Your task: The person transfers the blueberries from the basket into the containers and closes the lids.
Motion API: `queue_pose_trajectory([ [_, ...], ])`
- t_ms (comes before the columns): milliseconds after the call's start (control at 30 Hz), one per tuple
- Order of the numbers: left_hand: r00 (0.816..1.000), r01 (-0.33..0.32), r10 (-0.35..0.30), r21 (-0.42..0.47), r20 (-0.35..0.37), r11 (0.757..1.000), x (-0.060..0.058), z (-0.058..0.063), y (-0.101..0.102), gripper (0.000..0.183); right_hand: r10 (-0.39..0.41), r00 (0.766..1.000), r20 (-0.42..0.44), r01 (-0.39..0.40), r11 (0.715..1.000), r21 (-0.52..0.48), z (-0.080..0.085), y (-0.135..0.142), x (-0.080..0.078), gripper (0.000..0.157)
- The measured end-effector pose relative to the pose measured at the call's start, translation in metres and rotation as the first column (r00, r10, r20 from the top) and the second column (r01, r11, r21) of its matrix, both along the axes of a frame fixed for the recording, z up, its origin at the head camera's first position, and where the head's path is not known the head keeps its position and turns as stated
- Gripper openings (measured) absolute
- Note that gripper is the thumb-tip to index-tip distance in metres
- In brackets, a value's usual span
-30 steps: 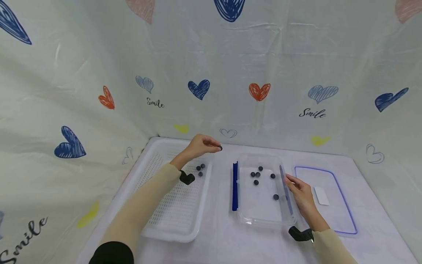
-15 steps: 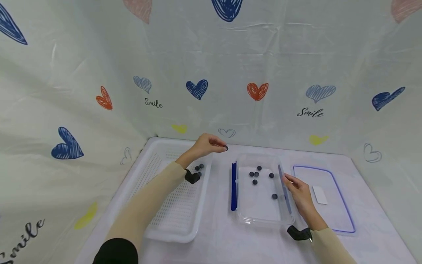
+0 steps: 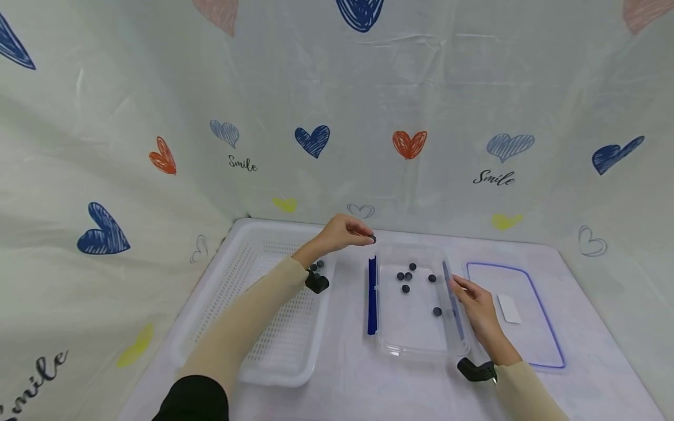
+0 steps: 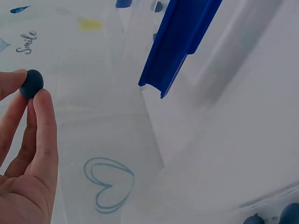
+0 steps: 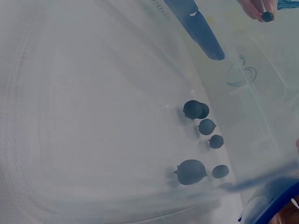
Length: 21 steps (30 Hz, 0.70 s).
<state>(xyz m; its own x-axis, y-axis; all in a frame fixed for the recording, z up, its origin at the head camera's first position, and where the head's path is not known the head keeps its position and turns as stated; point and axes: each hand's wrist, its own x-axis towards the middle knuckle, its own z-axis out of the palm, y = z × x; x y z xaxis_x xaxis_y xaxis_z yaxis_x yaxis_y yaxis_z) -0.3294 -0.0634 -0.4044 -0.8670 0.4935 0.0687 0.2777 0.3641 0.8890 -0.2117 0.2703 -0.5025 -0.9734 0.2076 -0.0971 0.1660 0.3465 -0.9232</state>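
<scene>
Many hearts (image 3: pixel 312 141) dot the white sheet (image 3: pixel 363 105) behind the clear box (image 3: pixel 416 330). A pale table (image 3: pixel 347 374) is under it. The right hand (image 3: pixel 481 310) grips the box's right flap (image 3: pixel 456 316); the left hand (image 3: pixel 341 233) pinches a dark ball (image 4: pixel 32 84) near the box's back left corner.

On my left wrist feed I see the left hand (image 4: pixel 32 154) at 8 o'clock, palm side showing, pinching a dark ball (image 4: pixel 32 84) at 9 o'clock between its fingertips. I have a blue plastic flap (image 4: pixel 180 42) slanting down at 1 o'clock, well apart from the hand. Two more dark balls (image 4: pixel 290 215) are cut off between 4 and 5. I make out a heart outline (image 4: pixel 110 185) at 7, "Smile" lettering (image 4: pixel 26 42) at 10, and a yellow patch (image 4: pixel 90 24) at 11.
</scene>
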Motion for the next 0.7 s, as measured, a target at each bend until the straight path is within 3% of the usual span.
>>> queue_pose_trajectory([
  [700, 0.996, 0.081, -0.081, -0.006, 0.025, 0.997, 0.002, -0.006, 0.025, 0.021, 0.000, 1.000, -0.014, 0.000, 1.000, 0.009, -0.001, 0.000, -0.002, 0.060],
])
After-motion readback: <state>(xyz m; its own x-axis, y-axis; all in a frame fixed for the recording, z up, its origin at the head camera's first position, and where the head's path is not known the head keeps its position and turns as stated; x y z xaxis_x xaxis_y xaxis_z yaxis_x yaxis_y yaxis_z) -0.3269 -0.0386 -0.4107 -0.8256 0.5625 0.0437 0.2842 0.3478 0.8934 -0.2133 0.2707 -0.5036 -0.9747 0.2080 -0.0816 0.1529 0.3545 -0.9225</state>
